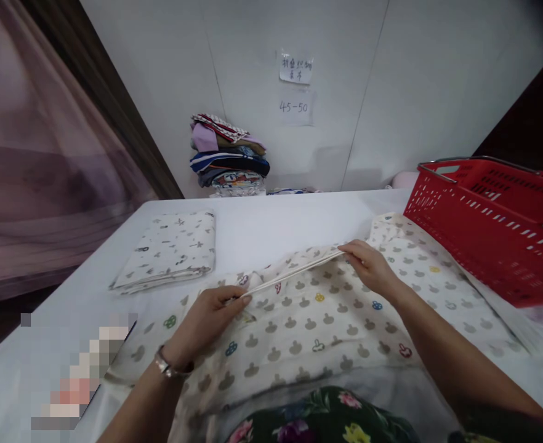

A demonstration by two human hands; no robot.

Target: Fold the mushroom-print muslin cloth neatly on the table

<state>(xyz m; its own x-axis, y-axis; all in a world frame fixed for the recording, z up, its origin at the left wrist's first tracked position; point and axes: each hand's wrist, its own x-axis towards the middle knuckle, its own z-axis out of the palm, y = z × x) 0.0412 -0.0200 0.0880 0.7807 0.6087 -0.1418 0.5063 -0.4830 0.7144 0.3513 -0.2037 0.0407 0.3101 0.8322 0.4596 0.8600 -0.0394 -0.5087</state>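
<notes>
Across the near half of the white table (281,224), at six o'clock from the middle of the view, working on a mushroom-printed cloth (301,320), spread wide and running out toward four o'clock beside the red basket (514,267) (touching it or merely overlapped by it, hard to tell). Gripping the cloth's pale edge (294,272) at seven o'clock with the left hand (213,320), thumb and fingers closed on it. Pinching the same edge near four o'clock with the right hand (368,263), fingertips closed together. Holding that edge lifted and fairly taut between both grips, sloping upward to the right.

Judging by this, seems to be evening out the edge, with wrinkles left near both grips. Calls, most likely, for pulling gently outward with equal tension, matching the layers at the edge, and smoothing from the middle before letting go.

At nine o'clock, has a folded cloth (174,243) lying flat, apart from both hands. Shows farther off, at eleven o'clock, a stack of fabrics (229,165) beyond the far edge, and at twelve, handwritten paper signs (295,67) on the wall (419,80).
</notes>
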